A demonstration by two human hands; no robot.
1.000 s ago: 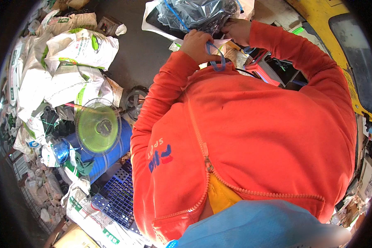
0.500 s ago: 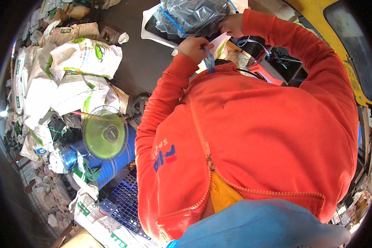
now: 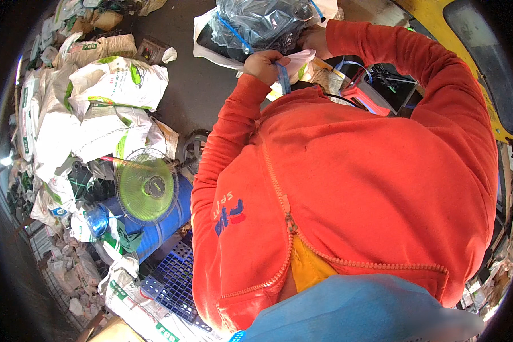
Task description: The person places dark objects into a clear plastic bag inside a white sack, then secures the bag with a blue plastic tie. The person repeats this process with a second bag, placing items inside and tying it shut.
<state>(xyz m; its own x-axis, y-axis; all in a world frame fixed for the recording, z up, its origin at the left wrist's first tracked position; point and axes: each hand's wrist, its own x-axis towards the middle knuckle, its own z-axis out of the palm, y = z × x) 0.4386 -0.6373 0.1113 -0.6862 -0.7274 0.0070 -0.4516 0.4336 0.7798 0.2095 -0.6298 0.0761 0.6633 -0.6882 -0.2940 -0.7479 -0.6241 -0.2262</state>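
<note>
My left hand (image 3: 262, 64) is closed around a blue plastic strap (image 3: 282, 78) that hangs down from the fist toward my orange jacket. Just above it lies a clear plastic bag of dark items (image 3: 265, 23), bound with more blue strap. My right hand (image 3: 312, 39) is pressed against the lower right edge of that bag, next to a white sheet (image 3: 300, 59); its fingers are mostly hidden, so I cannot tell its grip. Both orange sleeves reach up from my chest to the bag.
White and green sacks (image 3: 105, 91) pile up at the left. A green fan (image 3: 147, 187) lies on a blue drum (image 3: 165, 225), with a blue crate (image 3: 174, 282) below it. A red box (image 3: 366, 97) and a yellow machine edge (image 3: 473, 62) are at the right.
The blue strap formed a loop below my hands a second ago; now it hangs straight from my left fist. Both hands have stayed at the bag's lower edge while the view shifted slightly.
</note>
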